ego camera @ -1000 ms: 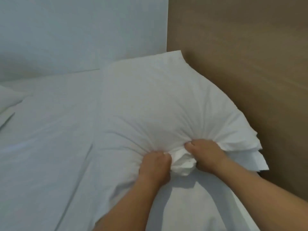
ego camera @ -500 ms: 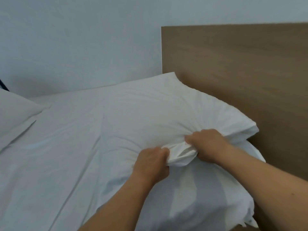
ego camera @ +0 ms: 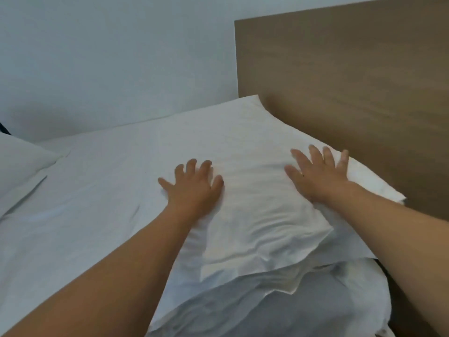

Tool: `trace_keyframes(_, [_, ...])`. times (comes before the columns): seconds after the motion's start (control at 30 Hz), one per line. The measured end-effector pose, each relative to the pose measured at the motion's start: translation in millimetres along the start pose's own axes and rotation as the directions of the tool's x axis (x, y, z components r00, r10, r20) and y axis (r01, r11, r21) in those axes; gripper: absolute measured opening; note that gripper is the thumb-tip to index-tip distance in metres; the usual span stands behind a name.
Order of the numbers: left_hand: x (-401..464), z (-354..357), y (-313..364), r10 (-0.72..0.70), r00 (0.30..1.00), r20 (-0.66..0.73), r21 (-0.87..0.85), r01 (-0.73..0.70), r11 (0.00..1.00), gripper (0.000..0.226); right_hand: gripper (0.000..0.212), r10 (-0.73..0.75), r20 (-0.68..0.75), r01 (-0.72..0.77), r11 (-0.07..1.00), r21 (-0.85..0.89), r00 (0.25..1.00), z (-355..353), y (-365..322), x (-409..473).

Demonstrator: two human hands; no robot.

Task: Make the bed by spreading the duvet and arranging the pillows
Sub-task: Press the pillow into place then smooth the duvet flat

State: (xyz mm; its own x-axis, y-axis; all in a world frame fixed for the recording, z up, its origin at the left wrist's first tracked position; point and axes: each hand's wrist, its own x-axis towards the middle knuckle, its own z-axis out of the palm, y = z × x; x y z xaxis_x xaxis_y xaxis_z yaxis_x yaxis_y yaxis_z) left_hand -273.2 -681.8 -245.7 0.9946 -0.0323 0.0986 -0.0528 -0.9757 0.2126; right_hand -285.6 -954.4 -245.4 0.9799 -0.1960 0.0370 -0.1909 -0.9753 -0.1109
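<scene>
A white bed (ego camera: 80, 215) meets a wooden headboard (ego camera: 352, 93). A white pillow (ego camera: 255, 210) lies at the headboard. The left hand (ego camera: 194, 188) and right hand (ego camera: 318, 173), which bunched its edge half a second ago, now press flat on it, fingers spread
</scene>
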Motion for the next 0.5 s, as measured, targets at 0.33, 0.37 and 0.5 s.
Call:
trace_keyframes(0.33, [5,85,1,-0.107,0.994,0.026,0.107,0.103,0.989,0.07,0.066,0.082,0.109,-0.078,0.996,-0.038,0.991,92,32,20])
trace_keyframes(0.37, [5,86,1,-0.106,0.994,0.029,0.108,0.103,0.989,0.07,0.067,0.077,0.119,-0.072,0.996,-0.049,0.99,92,31,21])
trace_keyframes(0.5, [1,77,-4,-0.09,0.991,0.099,0.096,0.081,0.992,0.07,0.064,0.107,0.224,-0.083,0.99,-0.115,0.969,73,22,18])
